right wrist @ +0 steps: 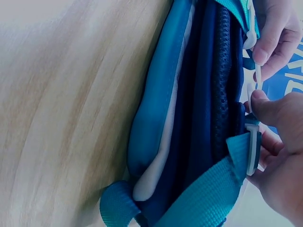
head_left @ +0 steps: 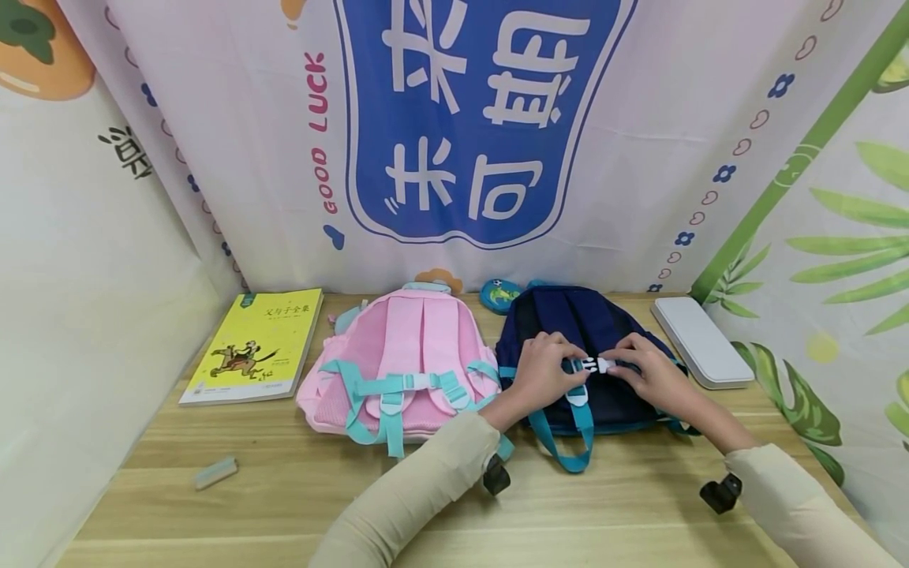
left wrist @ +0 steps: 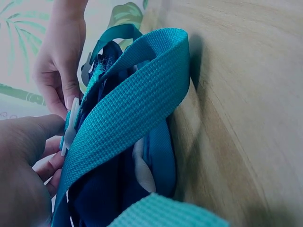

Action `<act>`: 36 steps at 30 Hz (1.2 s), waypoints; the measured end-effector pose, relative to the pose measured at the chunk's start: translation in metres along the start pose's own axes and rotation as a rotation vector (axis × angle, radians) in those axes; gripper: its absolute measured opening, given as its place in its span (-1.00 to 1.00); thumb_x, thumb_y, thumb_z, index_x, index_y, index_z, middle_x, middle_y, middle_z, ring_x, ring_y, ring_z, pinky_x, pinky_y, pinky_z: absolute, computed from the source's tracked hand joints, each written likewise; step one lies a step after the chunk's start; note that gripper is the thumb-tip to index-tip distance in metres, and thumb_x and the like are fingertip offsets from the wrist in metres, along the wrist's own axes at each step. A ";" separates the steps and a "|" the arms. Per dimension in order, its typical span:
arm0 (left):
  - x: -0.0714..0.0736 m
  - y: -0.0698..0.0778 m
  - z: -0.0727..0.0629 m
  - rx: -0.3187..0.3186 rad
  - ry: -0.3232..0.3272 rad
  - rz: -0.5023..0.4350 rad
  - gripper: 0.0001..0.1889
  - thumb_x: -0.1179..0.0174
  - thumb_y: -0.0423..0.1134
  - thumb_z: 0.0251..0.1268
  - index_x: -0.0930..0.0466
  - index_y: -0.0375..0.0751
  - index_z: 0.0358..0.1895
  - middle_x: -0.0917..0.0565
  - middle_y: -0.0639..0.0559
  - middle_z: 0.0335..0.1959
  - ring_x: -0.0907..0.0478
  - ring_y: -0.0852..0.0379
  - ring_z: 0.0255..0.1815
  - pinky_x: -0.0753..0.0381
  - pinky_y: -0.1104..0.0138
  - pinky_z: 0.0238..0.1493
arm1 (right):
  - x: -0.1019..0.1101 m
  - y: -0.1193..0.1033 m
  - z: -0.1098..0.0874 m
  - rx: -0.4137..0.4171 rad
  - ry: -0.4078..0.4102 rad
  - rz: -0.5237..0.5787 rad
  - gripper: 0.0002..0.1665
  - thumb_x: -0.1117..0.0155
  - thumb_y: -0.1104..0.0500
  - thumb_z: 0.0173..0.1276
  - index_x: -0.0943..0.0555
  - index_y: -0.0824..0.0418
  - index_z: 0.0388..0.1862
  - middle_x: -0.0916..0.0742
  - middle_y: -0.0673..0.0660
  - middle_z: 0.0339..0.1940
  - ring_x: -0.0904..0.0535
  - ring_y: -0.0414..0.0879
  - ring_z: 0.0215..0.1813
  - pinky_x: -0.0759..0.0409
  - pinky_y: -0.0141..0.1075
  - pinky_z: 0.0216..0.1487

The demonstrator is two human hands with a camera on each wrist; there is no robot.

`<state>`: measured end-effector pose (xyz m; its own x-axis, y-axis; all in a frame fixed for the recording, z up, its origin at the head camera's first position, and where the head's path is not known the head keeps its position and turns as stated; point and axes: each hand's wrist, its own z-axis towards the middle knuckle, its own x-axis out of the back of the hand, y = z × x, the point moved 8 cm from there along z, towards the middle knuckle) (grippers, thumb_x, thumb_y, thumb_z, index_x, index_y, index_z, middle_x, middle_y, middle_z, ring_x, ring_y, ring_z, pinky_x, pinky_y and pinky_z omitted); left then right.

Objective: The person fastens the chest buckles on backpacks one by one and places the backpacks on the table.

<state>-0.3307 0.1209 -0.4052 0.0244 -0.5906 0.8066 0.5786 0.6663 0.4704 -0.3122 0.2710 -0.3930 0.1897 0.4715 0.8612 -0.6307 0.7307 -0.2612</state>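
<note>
A navy backpack [head_left: 547,315] with teal straps lies on the table, its shoulder straps facing up. Over it, my left hand [head_left: 545,367] pinches the pronged half [head_left: 590,364] of a white side-release buckle. My right hand [head_left: 642,367] pinches the socket half [head_left: 604,365] between thumb and fingers, and the prongs point right at its mouth. A teal webbing loop [left wrist: 128,104] hangs off the backpack's near side, close to the left hand in the left wrist view. In the right wrist view, a white strap adjuster [right wrist: 253,149] lies beside the right hand.
Left of the navy backpack sits a pink backpack [head_left: 426,331] with mint straps. A yellow book [head_left: 256,343] and a small pale eraser-like block [head_left: 216,473] are further left. Behind is a round blue cartoon item [head_left: 499,295]; a white case [head_left: 703,341] lies right.
</note>
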 end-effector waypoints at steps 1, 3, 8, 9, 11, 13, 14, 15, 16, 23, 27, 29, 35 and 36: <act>0.000 0.000 0.000 0.001 0.001 0.002 -0.76 -0.38 0.00 0.32 -0.80 0.10 0.00 -0.66 0.17 -0.22 -0.43 0.23 -0.22 -0.40 0.35 -0.03 | 0.000 0.000 0.000 -0.002 -0.001 0.001 -0.74 -0.42 0.43 0.25 -0.77 0.35 -0.06 -0.62 0.11 -0.22 -0.47 -0.13 -0.25 -0.42 -0.35 -0.30; -0.001 0.000 0.000 0.005 0.000 0.004 -0.75 -0.38 0.00 0.32 -0.80 0.11 0.00 -0.66 0.18 -0.23 -0.43 0.24 -0.22 -0.39 0.35 -0.03 | 0.000 0.000 0.001 -0.005 -0.004 0.004 -0.74 -0.43 0.42 0.25 -0.77 0.34 -0.06 -0.62 0.11 -0.22 -0.46 -0.14 -0.25 -0.42 -0.36 -0.29; -0.002 0.000 0.000 0.004 0.002 0.011 -0.75 -0.38 0.02 0.32 -0.80 0.11 -0.01 -0.65 0.20 -0.23 -0.43 0.25 -0.23 -0.39 0.36 -0.03 | 0.000 -0.001 0.000 -0.015 -0.017 0.023 -0.73 -0.43 0.39 0.26 -0.76 0.34 -0.04 -0.63 0.14 -0.22 -0.47 -0.11 -0.26 -0.41 -0.36 -0.29; -0.002 0.000 0.000 0.002 0.004 0.013 -0.75 -0.38 0.02 0.32 -0.80 0.11 -0.01 -0.65 0.21 -0.24 -0.43 0.25 -0.23 -0.39 0.36 -0.03 | 0.000 0.000 0.000 -0.017 -0.020 0.026 -0.73 -0.42 0.39 0.27 -0.76 0.34 -0.04 -0.63 0.14 -0.22 -0.48 -0.10 -0.26 -0.41 -0.36 -0.29; -0.003 0.001 0.001 -0.002 0.007 0.015 -0.75 -0.38 0.03 0.32 -0.80 0.11 -0.01 -0.65 0.21 -0.24 -0.43 0.26 -0.23 -0.39 0.37 -0.04 | 0.000 0.000 0.000 -0.024 -0.028 0.031 -0.73 -0.42 0.38 0.28 -0.76 0.34 -0.03 -0.63 0.14 -0.21 -0.48 -0.09 -0.25 -0.41 -0.36 -0.29; -0.003 0.001 0.001 -0.002 0.007 0.012 -0.75 -0.38 0.03 0.32 -0.80 0.11 -0.01 -0.65 0.21 -0.24 -0.44 0.26 -0.23 -0.38 0.37 -0.04 | -0.001 0.001 0.000 -0.027 -0.032 0.027 -0.73 -0.42 0.38 0.28 -0.76 0.34 -0.03 -0.63 0.14 -0.21 -0.50 -0.07 -0.24 -0.42 -0.35 -0.28; -0.004 0.001 0.001 -0.001 0.006 0.012 -0.75 -0.38 0.03 0.32 -0.80 0.11 -0.02 -0.65 0.21 -0.24 -0.43 0.26 -0.23 -0.38 0.37 -0.04 | -0.001 0.001 0.000 -0.028 -0.034 0.024 -0.73 -0.42 0.37 0.29 -0.76 0.34 -0.03 -0.63 0.14 -0.21 -0.50 -0.07 -0.24 -0.43 -0.34 -0.28; -0.004 0.001 0.001 0.001 0.004 0.012 -0.75 -0.38 0.03 0.32 -0.80 0.11 -0.01 -0.65 0.21 -0.24 -0.43 0.26 -0.23 -0.38 0.37 -0.04 | -0.001 0.001 0.000 -0.029 -0.036 0.021 -0.73 -0.42 0.37 0.29 -0.76 0.34 -0.02 -0.63 0.13 -0.20 -0.50 -0.07 -0.24 -0.44 -0.34 -0.28; -0.004 0.001 0.001 0.003 0.003 0.011 -0.75 -0.38 0.03 0.32 -0.80 0.11 -0.01 -0.65 0.21 -0.24 -0.43 0.26 -0.23 -0.38 0.37 -0.04 | -0.002 0.001 0.001 -0.029 -0.036 0.017 -0.73 -0.42 0.37 0.29 -0.76 0.34 -0.02 -0.63 0.13 -0.20 -0.50 -0.07 -0.23 -0.44 -0.34 -0.28; -0.004 0.001 0.001 0.010 0.002 0.019 -0.76 -0.38 0.02 0.32 -0.80 0.12 -0.01 -0.64 0.21 -0.24 -0.41 0.25 -0.24 -0.38 0.36 -0.03 | -0.001 0.001 0.001 -0.023 -0.032 0.014 -0.73 -0.41 0.41 0.27 -0.76 0.34 -0.04 -0.62 0.11 -0.21 -0.48 -0.15 -0.23 -0.45 -0.36 -0.28; -0.004 0.001 0.002 0.015 0.005 0.011 -0.76 -0.39 0.01 0.31 -0.80 0.11 -0.02 -0.64 0.20 -0.26 -0.41 0.24 -0.25 -0.39 0.34 -0.02 | 0.000 0.001 0.001 -0.033 -0.037 0.028 -0.75 -0.39 0.41 0.29 -0.76 0.32 -0.04 -0.63 0.10 -0.20 -0.48 -0.17 -0.23 -0.45 -0.36 -0.28; -0.004 0.002 0.002 0.018 0.005 0.008 -0.77 -0.40 0.01 0.31 -0.80 0.11 -0.03 -0.64 0.20 -0.26 -0.41 0.24 -0.25 -0.40 0.33 0.00 | 0.000 0.001 0.002 -0.035 -0.040 0.033 -0.75 -0.39 0.40 0.30 -0.76 0.32 -0.04 -0.63 0.10 -0.20 -0.49 -0.16 -0.23 -0.45 -0.36 -0.28; -0.007 0.001 0.003 0.026 -0.004 0.018 -0.76 -0.40 0.03 0.30 -0.80 0.11 -0.03 -0.65 0.20 -0.24 -0.44 0.24 -0.23 -0.43 0.30 0.04 | 0.000 0.000 0.002 -0.035 -0.044 0.043 -0.75 -0.39 0.39 0.30 -0.76 0.31 -0.03 -0.64 0.11 -0.20 -0.51 -0.13 -0.22 -0.46 -0.34 -0.27; -0.008 0.001 0.004 0.026 -0.007 0.024 -0.76 -0.39 0.03 0.30 -0.80 0.12 -0.03 -0.65 0.20 -0.24 -0.44 0.24 -0.22 -0.43 0.30 0.05 | 0.000 0.000 0.002 -0.034 -0.045 0.042 -0.75 -0.39 0.39 0.31 -0.76 0.32 -0.03 -0.64 0.11 -0.20 -0.52 -0.13 -0.22 -0.47 -0.34 -0.27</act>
<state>-0.3334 0.1277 -0.4100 0.0324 -0.5714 0.8200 0.5564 0.6919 0.4602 -0.3139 0.2698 -0.3922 0.1289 0.4799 0.8678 -0.6111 0.7276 -0.3116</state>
